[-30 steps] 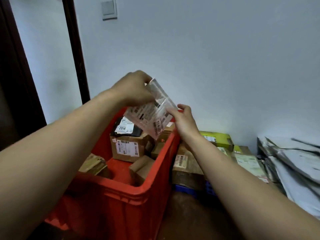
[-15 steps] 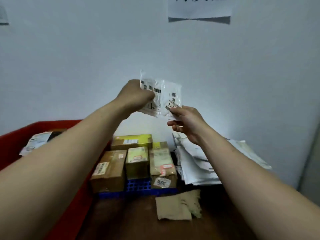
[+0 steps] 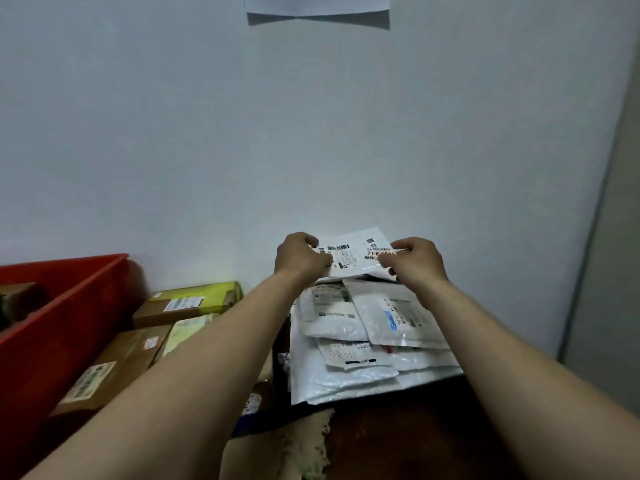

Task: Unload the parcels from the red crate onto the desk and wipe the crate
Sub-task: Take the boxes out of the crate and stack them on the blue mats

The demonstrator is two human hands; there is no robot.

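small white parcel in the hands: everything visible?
The small white parcel is a flat pouch, plastic by its look, with black barcodes and print on its face and a bold number starting 71-6. The left hand pinches its left edge, the right hand its right. It faces up, tilted toward the camera, over the far end of the pile of white mailers, near the wall; contact with the pile is unclear.

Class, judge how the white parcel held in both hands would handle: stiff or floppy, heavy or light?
Probably floppy: the white parcel is a thin flat bag. Likely light: the left hand and right hand carry it by pinched edges.
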